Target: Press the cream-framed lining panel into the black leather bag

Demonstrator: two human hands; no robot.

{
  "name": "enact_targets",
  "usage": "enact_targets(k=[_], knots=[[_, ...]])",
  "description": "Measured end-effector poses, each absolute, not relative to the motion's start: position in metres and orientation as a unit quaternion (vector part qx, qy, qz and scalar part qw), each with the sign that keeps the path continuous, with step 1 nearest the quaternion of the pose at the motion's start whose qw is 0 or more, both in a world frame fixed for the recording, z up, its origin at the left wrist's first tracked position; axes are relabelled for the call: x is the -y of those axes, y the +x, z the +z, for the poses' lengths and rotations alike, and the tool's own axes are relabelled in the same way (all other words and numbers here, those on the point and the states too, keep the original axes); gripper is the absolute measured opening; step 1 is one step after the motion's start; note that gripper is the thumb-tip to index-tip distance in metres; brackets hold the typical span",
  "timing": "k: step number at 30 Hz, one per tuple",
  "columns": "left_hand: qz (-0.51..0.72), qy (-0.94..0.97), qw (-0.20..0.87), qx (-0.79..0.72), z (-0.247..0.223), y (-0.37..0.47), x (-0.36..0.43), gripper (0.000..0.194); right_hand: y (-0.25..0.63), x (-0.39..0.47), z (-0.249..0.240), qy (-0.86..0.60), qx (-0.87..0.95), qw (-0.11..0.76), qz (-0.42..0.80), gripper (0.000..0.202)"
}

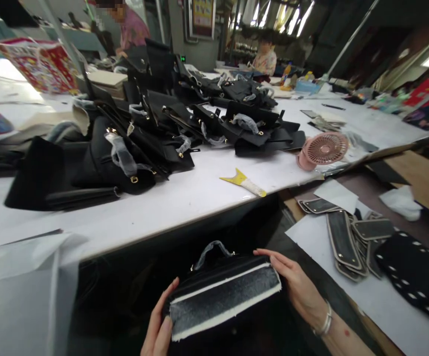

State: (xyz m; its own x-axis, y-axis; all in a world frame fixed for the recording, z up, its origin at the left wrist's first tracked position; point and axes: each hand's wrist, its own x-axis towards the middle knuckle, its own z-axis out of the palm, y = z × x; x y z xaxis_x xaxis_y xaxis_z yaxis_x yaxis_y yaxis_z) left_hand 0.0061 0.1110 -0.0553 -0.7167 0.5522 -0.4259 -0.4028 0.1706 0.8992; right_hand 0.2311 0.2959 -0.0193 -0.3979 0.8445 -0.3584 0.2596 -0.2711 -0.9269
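Observation:
A black handbag (221, 291) lies low in front of me, its bottom edge turned up and showing a white-bordered dark strip. Its wrapped handle (212, 249) arches on the far side. My left hand (159, 329) grips the bag's left end. My right hand (298, 287), with a bracelet at the wrist, holds the right end, fingers spread over the top corner.
On the white table (184, 198) lie several black bags (132, 143), a yellow-handled scraper (243, 182) and a pink fan (323, 150). Black leather panels (366, 242) are heaped at right on a lower bench. Two people work at the far side.

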Motion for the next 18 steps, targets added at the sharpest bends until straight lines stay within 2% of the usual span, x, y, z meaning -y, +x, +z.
enact_targets(k=[2,5,10,18], knots=[[0.652,0.045,0.371,-0.660,-0.058,0.009,-0.113,0.044,0.228,-0.288,-0.027,-0.507,0.479,0.275,0.661,0.042],[0.665,0.066,0.353,-0.655,-0.059,0.013,-0.115,0.043,0.222,-0.285,-0.034,-0.541,0.451,0.319,0.635,0.042],[0.660,0.114,0.371,-0.643,-0.053,0.010,-0.110,0.046,0.222,-0.286,-0.042,-0.571,0.492,0.322,0.573,0.045],[0.668,0.148,0.421,-0.595,-0.040,-0.007,-0.119,0.039,0.216,-0.285,-0.038,-0.573,0.483,0.334,0.572,0.044]])
